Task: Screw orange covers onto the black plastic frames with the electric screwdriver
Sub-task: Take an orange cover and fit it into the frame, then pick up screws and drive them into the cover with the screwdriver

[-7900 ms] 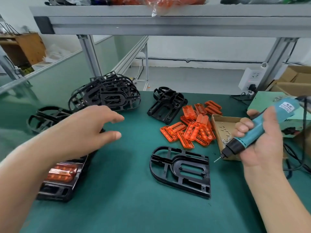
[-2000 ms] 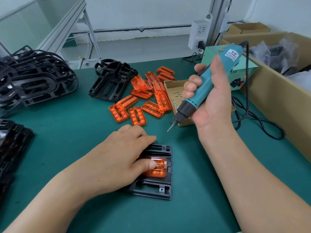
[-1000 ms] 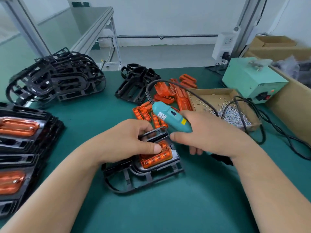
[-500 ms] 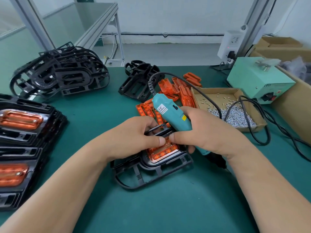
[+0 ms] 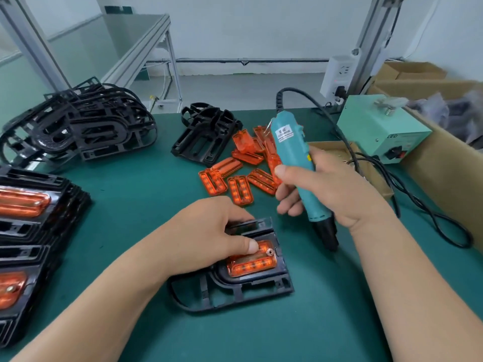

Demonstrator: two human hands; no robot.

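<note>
Head view showed the left hand [image 5: 209,236] gripping the black frame [image 5: 235,291] mid-mat, thumb pinning the orange cover [image 5: 253,263] in it, and the right hand [image 5: 332,189] clutching the electric screwdriver [image 5: 290,147] just beside; a screw [image 5: 269,252] seemingly sat in the cover's right end, awaiting a squarely aligned bit.

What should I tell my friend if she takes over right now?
Left hand grips the frame, thumb pressing the cover in place.
Right hand holds the screwdriver, tip down, right of the frame.
Done: one screw sits in the cover; tightness unclear. Finished frames stacked far left.
To do: loose covers and bare frames behind.
</note>
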